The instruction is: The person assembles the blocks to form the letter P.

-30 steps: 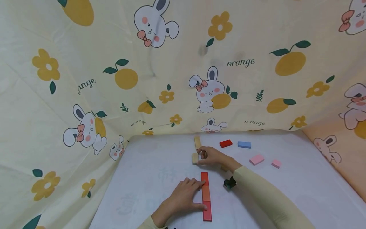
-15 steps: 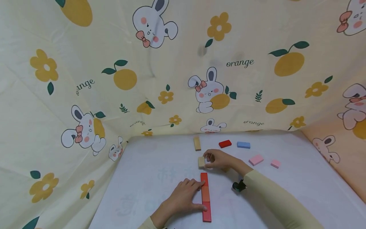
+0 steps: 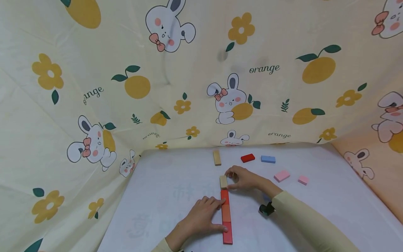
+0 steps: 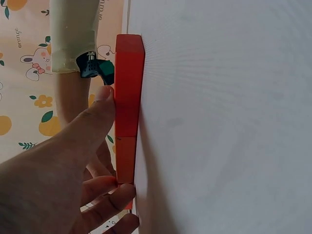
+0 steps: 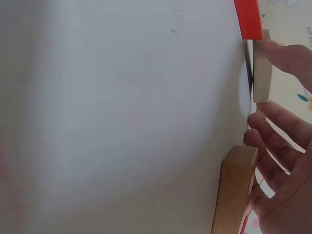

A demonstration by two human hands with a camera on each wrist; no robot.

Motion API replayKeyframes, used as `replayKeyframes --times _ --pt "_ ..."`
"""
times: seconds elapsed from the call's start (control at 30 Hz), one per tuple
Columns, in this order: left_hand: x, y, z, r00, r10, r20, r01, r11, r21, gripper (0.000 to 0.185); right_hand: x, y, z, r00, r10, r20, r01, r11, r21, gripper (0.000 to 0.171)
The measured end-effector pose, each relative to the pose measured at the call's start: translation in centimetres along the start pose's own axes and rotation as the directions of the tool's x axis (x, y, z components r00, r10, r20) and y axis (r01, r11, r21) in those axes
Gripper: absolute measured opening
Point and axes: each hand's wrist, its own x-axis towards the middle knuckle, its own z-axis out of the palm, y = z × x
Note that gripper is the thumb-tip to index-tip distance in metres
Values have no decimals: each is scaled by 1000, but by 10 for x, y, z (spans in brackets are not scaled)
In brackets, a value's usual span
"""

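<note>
A row of red, orange and red blocks [image 3: 226, 214] lies end to end on the white table. My left hand [image 3: 201, 217] touches this row from its left side, thumb on the near red block [image 4: 129, 92] and index fingertip by the far one. In my right hand [image 3: 245, 180] a short pale wooden block [image 3: 223, 182] is pinched between thumb and fingers, at the row's far end. The right wrist view has the pale block's end beside the red block's end [image 5: 249, 19]; whether they touch I cannot tell. Another wooden block [image 5: 234, 190] stands below the right hand there.
Farther back on the table [image 3: 176, 164] lie a long wooden block [image 3: 217, 158], a red block [image 3: 248, 158], a blue block [image 3: 268, 159] and two pink blocks [image 3: 281, 176]. A patterned cloth [image 3: 182, 70] walls the back and sides. The right wrist bears a black device [image 3: 267, 209].
My right hand has brought the pale wooden block toward me and slightly right, from near the long wooden block to the red row's far end. The left hand has stayed in place.
</note>
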Motion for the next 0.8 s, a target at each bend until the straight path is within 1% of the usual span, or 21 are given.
replayKeyframes --times 0.17,0.4,0.67,0.8 --pt "0 1 0 1000 -5 0 5 1000 -3 98 -2 0 1 1000 -14 1 14 1000 -19 54" --pt "-1 2 -1 1000 -7 0 7 1000 -1 98 -5 -1 1 1000 -14 9 15 1000 -16 55" --pt "-1 -1 3 999 25 -23 -25 1000 15 98 -6 -2 2 999 -45 -11 45 998 -37 51" --pt "0 -2 4 999 31 -28 -30 999 13 98 -4 -2 4 999 -38 -26 36 998 -52 49"
